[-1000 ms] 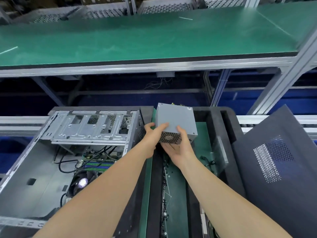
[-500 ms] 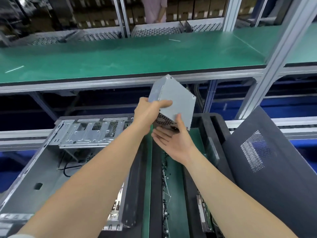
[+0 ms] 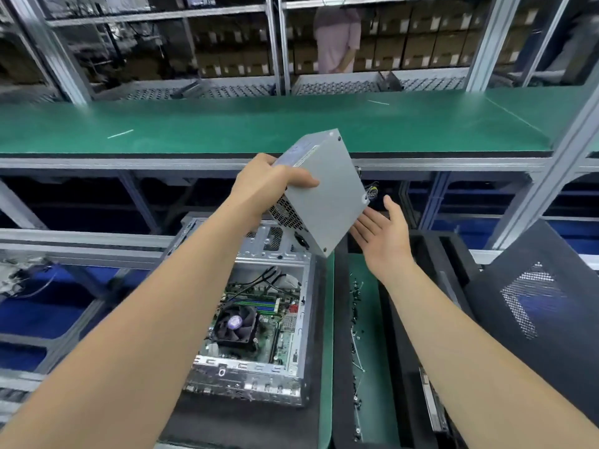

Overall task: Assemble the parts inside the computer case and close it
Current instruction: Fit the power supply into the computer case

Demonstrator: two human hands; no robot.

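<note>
Head view, left hand (image 3: 265,186) fingers grasping tilted power supply (image 3: 324,192) above open computer case (image 3: 259,319), right hand (image 3: 384,234) fingers released just beside it.

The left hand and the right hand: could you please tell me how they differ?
The left hand grips the tilted power supply; the right hand holds nothing, palm up, fingers straight. The left hand is over the computer case; the right hand is over the black tray beside it. Both are bare.
</note>
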